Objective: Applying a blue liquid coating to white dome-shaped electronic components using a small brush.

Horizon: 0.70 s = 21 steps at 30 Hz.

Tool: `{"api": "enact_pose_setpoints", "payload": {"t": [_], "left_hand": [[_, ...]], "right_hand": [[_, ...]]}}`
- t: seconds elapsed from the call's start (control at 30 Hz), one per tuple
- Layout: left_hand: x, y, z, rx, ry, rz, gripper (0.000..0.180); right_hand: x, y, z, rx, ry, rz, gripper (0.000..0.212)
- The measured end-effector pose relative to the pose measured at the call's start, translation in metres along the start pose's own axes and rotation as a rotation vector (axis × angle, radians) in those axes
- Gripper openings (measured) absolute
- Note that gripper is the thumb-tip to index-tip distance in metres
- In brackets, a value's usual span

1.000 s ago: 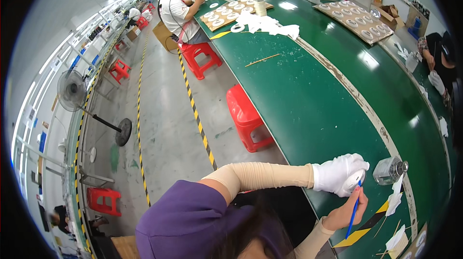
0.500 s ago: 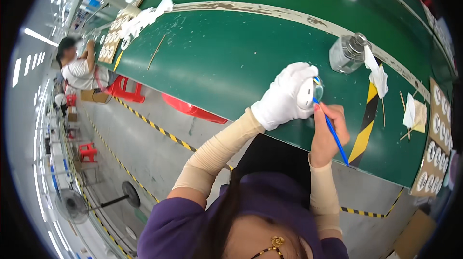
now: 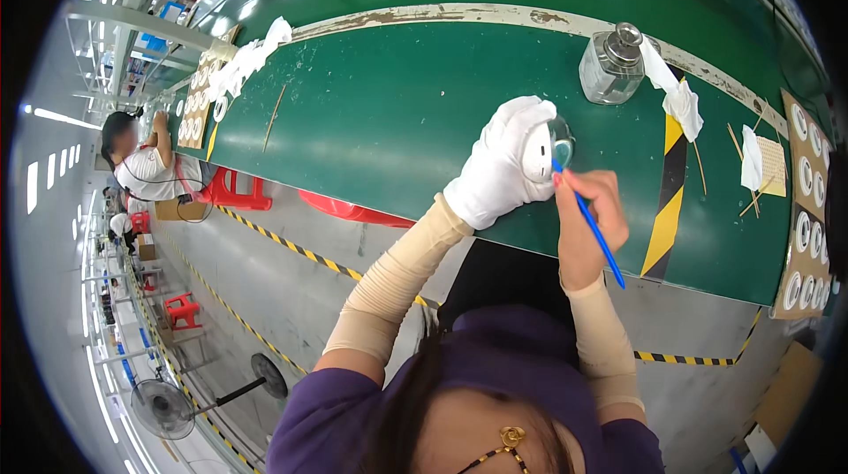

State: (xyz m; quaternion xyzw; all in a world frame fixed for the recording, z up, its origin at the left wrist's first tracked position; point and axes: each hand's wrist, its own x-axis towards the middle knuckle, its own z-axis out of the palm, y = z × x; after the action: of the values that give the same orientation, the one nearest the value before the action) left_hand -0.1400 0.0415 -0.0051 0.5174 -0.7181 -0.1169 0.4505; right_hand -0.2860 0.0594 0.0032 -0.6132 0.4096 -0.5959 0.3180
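My left hand [image 3: 496,160], in a white glove, grips a white round part [image 3: 536,154] with small dark slots in its face. A clear, shiny rounded piece [image 3: 563,140] shows at its right side. My bare right hand [image 3: 590,225] pinches a thin blue pen-like tool [image 3: 602,240]. The tool's upper end meets the edge of the white part, near the clear piece; its other end points down and right. Both hands are held over the near edge of the green bench [image 3: 371,112]. What the tool's tip touches is too small to tell.
A clear bottle with a metal top [image 3: 611,66] stands beyond my hands, beside a white cloth [image 3: 682,110]. Cardboard trays of white rings [image 3: 804,235] lie at far right, near thin sticks and a beige pad [image 3: 772,165]. A co-worker [image 3: 146,160] sits at far left; red stools [image 3: 238,191] stand below.
The whole view has shifted, so the bench things sit differently in the picture. Both hands keep nearly the same hold, with the blue tool still against the white part.
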Motion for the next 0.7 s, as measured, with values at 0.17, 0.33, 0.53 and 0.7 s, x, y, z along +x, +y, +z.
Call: {"api": "enact_pose_setpoints", "payload": {"t": [0.17, 0.33, 0.53, 0.7], "left_hand": [[0.003, 0.000, 0.000, -0.022, 0.001, -0.021, 0.078], [0.002, -0.001, -0.001, -0.002, -0.005, -0.002, 0.076], [-0.002, 0.002, -0.001, 0.006, 0.010, 0.002, 0.076], [0.006, -0.005, -0.010, -0.019, -0.083, 0.049, 0.080]], "right_hand": [[0.016, 0.001, 0.007, 0.041, 0.025, 0.013, 0.016], [0.003, 0.002, 0.002, 0.041, 0.019, -0.043, 0.012], [0.014, -0.001, 0.006, 0.085, 0.005, -0.014, 0.011], [0.002, 0.002, -0.004, 0.068, -0.022, -0.014, 0.014]]}}
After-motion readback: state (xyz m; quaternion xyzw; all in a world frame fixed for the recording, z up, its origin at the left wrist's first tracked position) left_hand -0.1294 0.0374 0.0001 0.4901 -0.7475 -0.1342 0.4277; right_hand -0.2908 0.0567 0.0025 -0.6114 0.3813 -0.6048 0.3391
